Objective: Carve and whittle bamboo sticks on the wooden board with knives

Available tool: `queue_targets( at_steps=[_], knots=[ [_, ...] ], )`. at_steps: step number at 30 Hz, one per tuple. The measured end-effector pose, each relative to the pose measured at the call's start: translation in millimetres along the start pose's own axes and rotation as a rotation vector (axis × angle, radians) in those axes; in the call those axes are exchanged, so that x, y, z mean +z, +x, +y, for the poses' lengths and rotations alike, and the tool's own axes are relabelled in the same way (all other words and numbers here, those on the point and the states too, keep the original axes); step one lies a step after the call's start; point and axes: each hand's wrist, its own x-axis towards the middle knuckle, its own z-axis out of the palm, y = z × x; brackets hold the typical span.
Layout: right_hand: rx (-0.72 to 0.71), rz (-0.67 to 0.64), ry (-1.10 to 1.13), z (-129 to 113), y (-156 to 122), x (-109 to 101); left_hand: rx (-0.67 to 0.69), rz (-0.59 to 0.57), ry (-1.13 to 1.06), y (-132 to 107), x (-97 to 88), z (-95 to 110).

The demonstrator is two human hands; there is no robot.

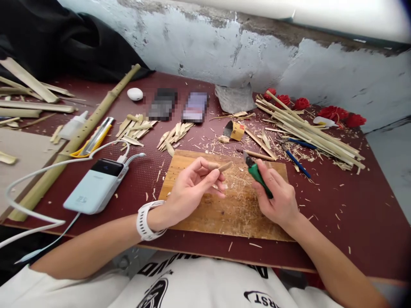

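Observation:
My left hand [195, 185] pinches a small bamboo piece [225, 166] between thumb and fingers, its pointed end toward the right. My right hand [276, 194] is wrapped round the green handle of a utility knife [259, 176], whose short blade points up and away from me. Both hands are above a scratched wooden board [224, 218], with a gap between the blade and the bamboo piece. Just beyond the board lie thin sticks [260, 143] and a curled piece of yellow sandpaper [236, 130] among shavings.
Bamboo strips [308, 128], blue-handled pliers [297, 162] and red flowers [302, 103] lie to the right. Leftward are a power bank [96, 186] with cables, a yellow cutter [98, 137], a long bamboo pole [105, 107] and small bamboo pieces [135, 128]. Two phones [195, 107] lie near the wall.

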Motion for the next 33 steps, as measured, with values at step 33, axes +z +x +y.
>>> queue_targets(
  at_steps=[33],
  knots=[
    [-0.129,-0.087,0.052,-26,-11,-3,0.439,-0.084,0.65,-17,-2.8,-4]
  ],
)
